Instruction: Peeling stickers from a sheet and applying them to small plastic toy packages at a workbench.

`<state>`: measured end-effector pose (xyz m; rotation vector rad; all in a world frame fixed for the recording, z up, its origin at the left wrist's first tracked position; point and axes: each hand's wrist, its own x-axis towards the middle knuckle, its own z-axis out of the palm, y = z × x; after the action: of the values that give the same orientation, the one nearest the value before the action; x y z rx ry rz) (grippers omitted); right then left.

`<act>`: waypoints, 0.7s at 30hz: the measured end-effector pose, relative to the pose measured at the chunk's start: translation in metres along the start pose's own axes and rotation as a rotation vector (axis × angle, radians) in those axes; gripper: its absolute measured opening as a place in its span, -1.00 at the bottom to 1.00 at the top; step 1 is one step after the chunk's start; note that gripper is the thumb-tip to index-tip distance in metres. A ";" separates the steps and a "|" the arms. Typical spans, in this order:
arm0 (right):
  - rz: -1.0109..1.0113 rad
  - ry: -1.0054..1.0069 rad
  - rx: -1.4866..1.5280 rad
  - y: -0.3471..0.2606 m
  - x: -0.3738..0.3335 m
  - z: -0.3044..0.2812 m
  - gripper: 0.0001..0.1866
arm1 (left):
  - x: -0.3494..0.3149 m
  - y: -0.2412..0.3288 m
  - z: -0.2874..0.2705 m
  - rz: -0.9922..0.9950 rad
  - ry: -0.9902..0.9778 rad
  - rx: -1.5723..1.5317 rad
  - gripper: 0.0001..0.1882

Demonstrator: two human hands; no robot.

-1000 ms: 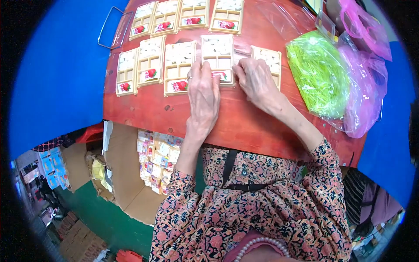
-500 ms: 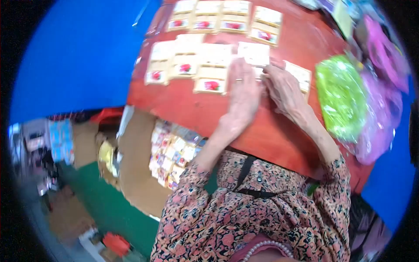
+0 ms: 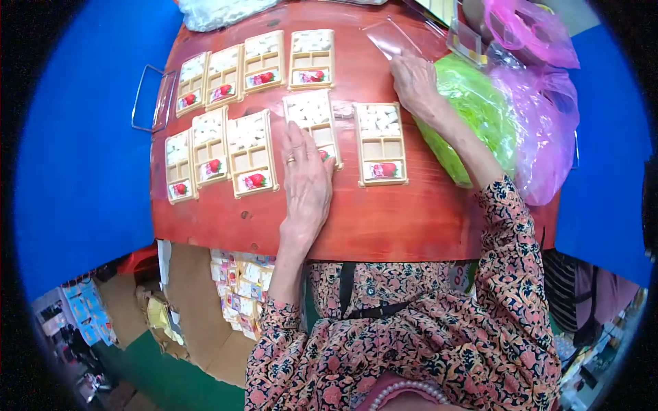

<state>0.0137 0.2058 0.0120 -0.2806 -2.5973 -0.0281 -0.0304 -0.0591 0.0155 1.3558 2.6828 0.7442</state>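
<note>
My left hand [image 3: 305, 181] lies with fingers stretched out over the lower left part of a cream compartment tray [image 3: 334, 137]. White pieces [image 3: 307, 106] fill that tray's far section, and a strawberry-printed packet peeks out beside my fingers. Farther right, my right hand [image 3: 417, 85] has its fingertips closed on the near edge of a clear plastic lid [image 3: 394, 40]. Between the hands sits a similar tray [image 3: 382, 145], with white pieces, small middle compartments and a strawberry packet [image 3: 382, 170]. My thumb on the right is partly hidden.
Several matching trays [image 3: 264, 61] stand in two rows on the red table [image 3: 363, 222]. Bright green [image 3: 473, 103] and pink plastic bags [image 3: 538, 137] crowd the right side. Clear plastic covers [image 3: 163, 99] lie at the left edge. A cardboard box [image 3: 192, 301] of small packets stands below.
The view has shifted. My right hand has left the tray beside my left hand and reached far right to the clear lid. My left hand now rests flat on a tray.
</note>
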 end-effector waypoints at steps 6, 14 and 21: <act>0.084 0.046 0.015 -0.006 0.017 0.001 -0.96 | -0.004 -0.003 -0.004 0.020 -0.011 -0.049 -0.37; 0.865 -0.202 1.272 -0.050 0.044 -0.031 -0.85 | 0.034 -0.009 -0.038 0.016 0.035 -0.234 -0.60; 1.158 -0.322 1.744 -0.066 0.059 0.016 -0.90 | 0.122 -0.046 -0.044 -0.231 0.060 -0.585 -0.68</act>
<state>-0.0575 0.1540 0.0300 -0.9629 -1.3831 2.4591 -0.1508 -0.0055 0.0550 0.8741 2.3131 1.4019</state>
